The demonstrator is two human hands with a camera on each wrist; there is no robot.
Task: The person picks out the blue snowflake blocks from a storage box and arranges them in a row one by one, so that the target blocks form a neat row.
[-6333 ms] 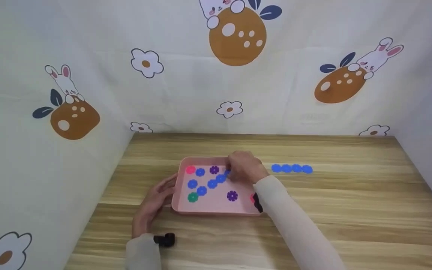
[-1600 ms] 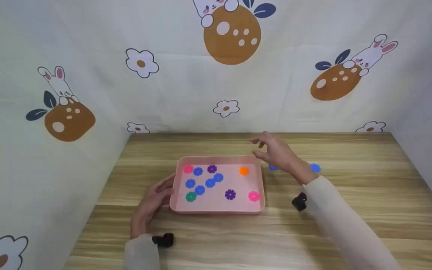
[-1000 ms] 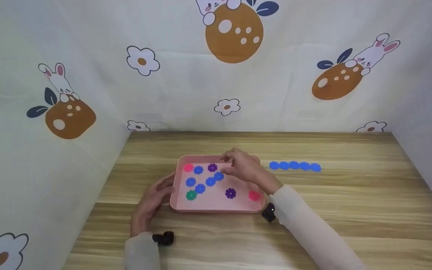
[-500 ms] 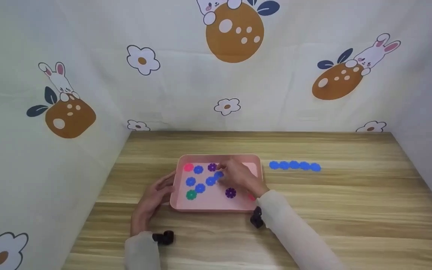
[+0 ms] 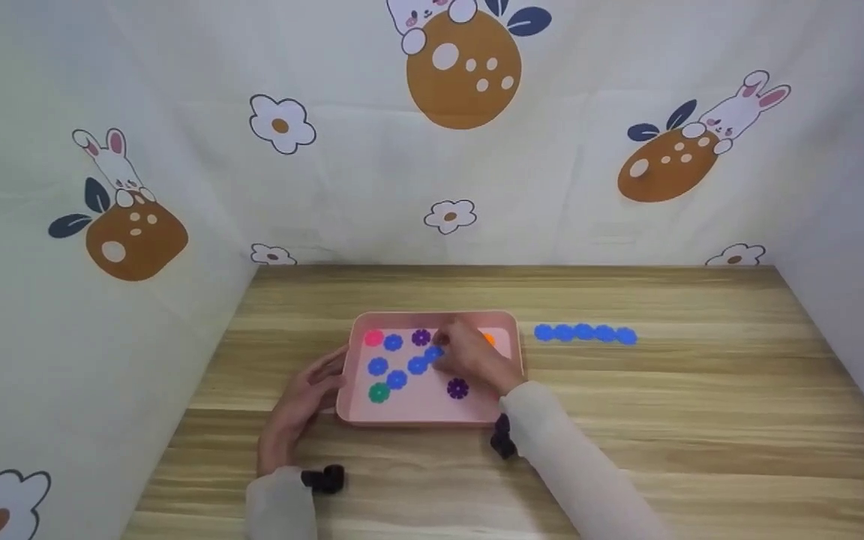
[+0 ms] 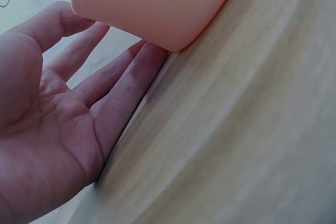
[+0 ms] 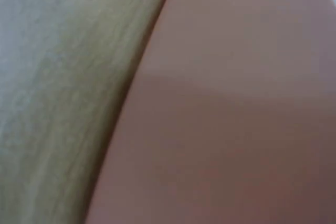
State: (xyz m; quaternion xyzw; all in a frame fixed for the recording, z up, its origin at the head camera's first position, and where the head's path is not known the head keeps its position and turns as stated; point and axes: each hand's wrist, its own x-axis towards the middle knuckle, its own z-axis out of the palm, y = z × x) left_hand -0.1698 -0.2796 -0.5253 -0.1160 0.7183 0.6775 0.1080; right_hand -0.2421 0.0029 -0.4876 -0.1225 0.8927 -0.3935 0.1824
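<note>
A shallow pink tray (image 5: 432, 422) holds several flower-shaped plastic discs. My right hand (image 5: 473, 356) is inside it with fingers curled down, thumb and fingertips pinching a blue flower-shaped disc (image 5: 433, 353) that is partly covered by them. Another blue disc (image 5: 418, 365) lies right beside that one. At the tray's left wall, my left hand (image 5: 301, 405) rests with loosely extended fingers; the left wrist view shows fingertips (image 6: 152, 51) at the tray's corner (image 6: 152, 14). In the right wrist view only the tray's outer wall (image 7: 220, 129) and the table show, the hand being out of sight.
Right of the tray, a row of several blue discs (image 5: 584, 331) lies on the wooden table (image 5: 702, 420). Purple (image 5: 457, 388), green (image 5: 379, 392), pink (image 5: 374, 337) and orange (image 5: 489, 340) discs lie in the tray. A patterned cloth (image 5: 357, 172) stands behind the table.
One more blue disc has joined the row on the right. My right hand has come back from there into the tray and closed on another blue disc. My left hand has stayed put.
</note>
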